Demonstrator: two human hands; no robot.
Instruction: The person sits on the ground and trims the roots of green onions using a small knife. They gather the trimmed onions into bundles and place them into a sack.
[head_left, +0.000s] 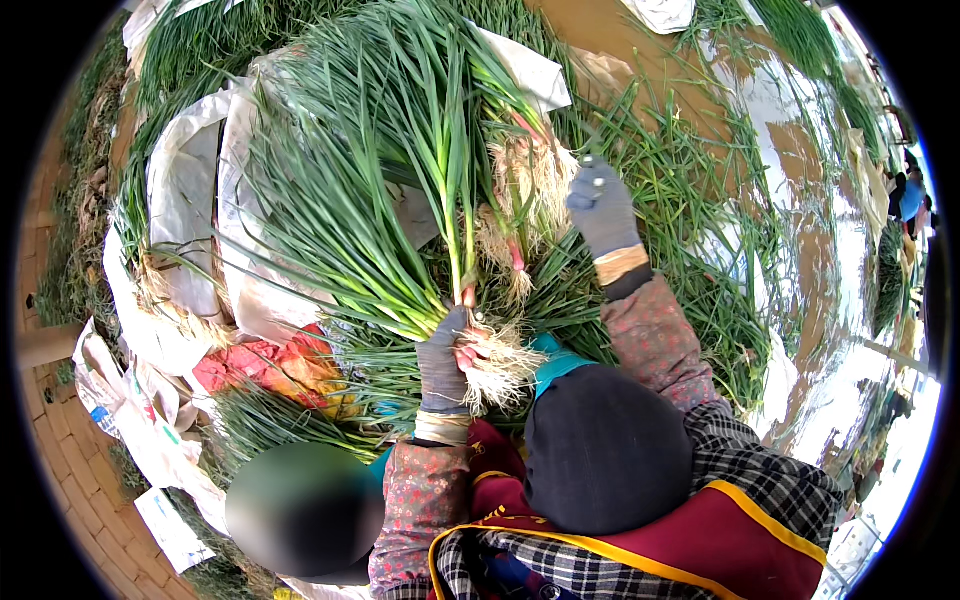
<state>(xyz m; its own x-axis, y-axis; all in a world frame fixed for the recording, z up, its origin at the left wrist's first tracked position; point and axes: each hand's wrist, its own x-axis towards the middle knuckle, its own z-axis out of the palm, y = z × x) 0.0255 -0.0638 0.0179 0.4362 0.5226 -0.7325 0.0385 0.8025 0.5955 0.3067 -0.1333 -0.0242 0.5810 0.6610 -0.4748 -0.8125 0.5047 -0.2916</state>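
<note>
My left hand (442, 367), in a grey glove, grips a bunch of green garlic or scallions (420, 300) low on the stems. The long green leaves fan out away from me, and the pale roots (502, 367) hang out beside the thumb. To the right, my right hand (606, 206), also gloved, is raised with its fingers curled. Beside it is another clump of the plants with tangled whitish roots (536, 176). A small blurred shape shows above the right fingertips, and I cannot tell whether that hand holds anything.
Cut leaves (675, 195) litter the ground on the right, beside muddy water and wet plastic sheeting (787, 120). White sacks (180, 202) and a red-and-orange bag (262, 364) lie to the left. My dark-covered knee (607, 450) rises close in front. Brick paving (82, 480) runs along the left.
</note>
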